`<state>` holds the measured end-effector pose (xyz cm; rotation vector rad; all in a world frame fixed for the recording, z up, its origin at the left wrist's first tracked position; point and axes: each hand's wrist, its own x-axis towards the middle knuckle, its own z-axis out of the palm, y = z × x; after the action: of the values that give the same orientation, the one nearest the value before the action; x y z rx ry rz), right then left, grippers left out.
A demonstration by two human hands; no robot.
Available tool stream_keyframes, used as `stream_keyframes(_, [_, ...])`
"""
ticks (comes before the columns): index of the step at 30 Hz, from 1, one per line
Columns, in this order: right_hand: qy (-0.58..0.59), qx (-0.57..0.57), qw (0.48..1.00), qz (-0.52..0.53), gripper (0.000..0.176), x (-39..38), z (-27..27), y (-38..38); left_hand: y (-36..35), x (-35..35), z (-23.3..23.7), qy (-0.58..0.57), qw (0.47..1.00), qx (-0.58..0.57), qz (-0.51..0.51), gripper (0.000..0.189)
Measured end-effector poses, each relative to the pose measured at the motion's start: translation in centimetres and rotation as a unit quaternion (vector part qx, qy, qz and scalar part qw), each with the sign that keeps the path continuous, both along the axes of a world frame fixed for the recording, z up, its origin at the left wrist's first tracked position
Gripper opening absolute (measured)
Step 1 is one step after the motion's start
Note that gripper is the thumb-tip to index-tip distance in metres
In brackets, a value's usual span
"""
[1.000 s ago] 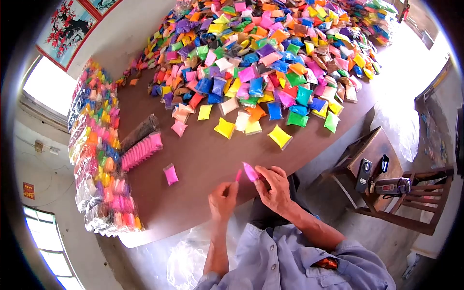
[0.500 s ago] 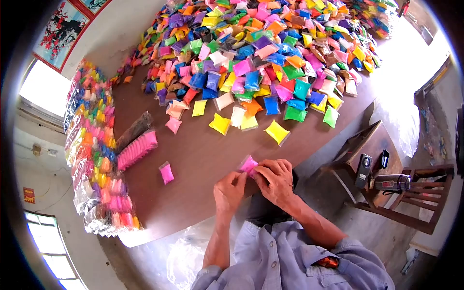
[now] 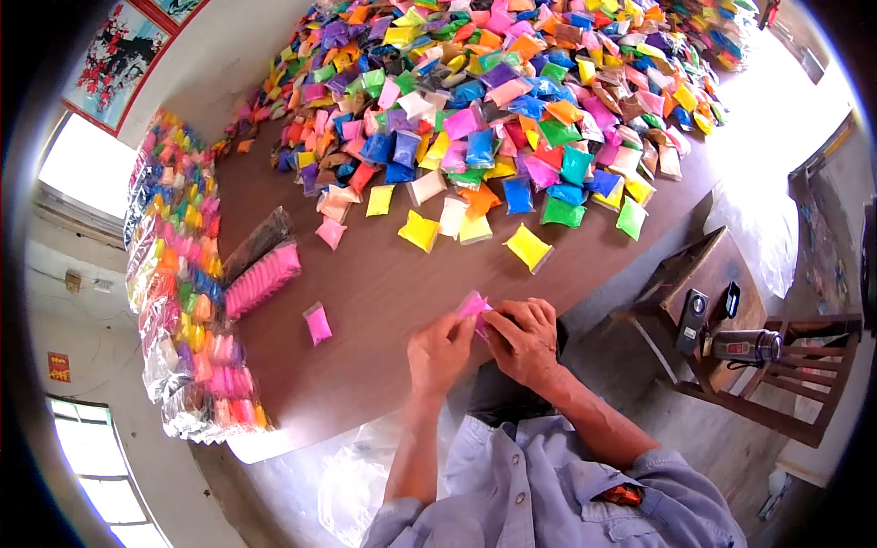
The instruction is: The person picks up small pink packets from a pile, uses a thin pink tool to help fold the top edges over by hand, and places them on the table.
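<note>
While left grip [image 3: 440,356] pinches pink packet [image 3: 472,303], right grip [image 3: 524,342] grasps it too; 1 loose pouch [image 3: 318,324] lies leftward on table [image 3: 365,374].

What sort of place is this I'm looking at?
Probably a small packing workroom: a heap of colourful packets covers much of the table, clear bags of packets are stacked along its left edge, and the left hand and right hand hold a pink packet.

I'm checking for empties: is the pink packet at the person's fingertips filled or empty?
Not empty: the pink packet shows pink contents inside. The left hand and right hand hide part; how full, I cannot tell.
</note>
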<state>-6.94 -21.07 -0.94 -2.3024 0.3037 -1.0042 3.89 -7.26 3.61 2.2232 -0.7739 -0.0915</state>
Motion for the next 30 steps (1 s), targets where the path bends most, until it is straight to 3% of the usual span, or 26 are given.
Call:
stream_keyframes(8, [0.001, -0.002, 1.0, -0.003, 0.034, 0.0, 0.2, 0.1, -0.2, 3.3, -0.5, 0.0, 0.992, 0.119, 0.037, 0.027])
stream_keyframes(15, [-0.011, -0.002, 1.0, 0.0, 0.037, 0.2, 0.4, 0.0, 0.5, 1.6, 1.4, 0.021, 0.998, 0.032, 0.053, 0.027])
stream_keyframes(19, [0.004, -0.009, 1.0, 0.003, 0.039, 0.2, 1.0, 0.0, 1.1, -0.4, -0.9, 0.028, 0.998, -0.027, 0.039, 0.028])
stream_keyframes(25, [0.015, -0.011, 1.0, 0.005, 0.035, 0.5, 1.1, -0.1, 2.7, 1.8, -1.5, 0.008, 0.994, 0.041, 0.102, 0.027])
stream_keyframes(30, [0.005, -0.001, 1.0, 0.002, 0.029, 0.3, 1.0, -0.5, 2.0, -0.2, -0.2, 0.031, 0.997, -0.017, 0.071, 0.025])
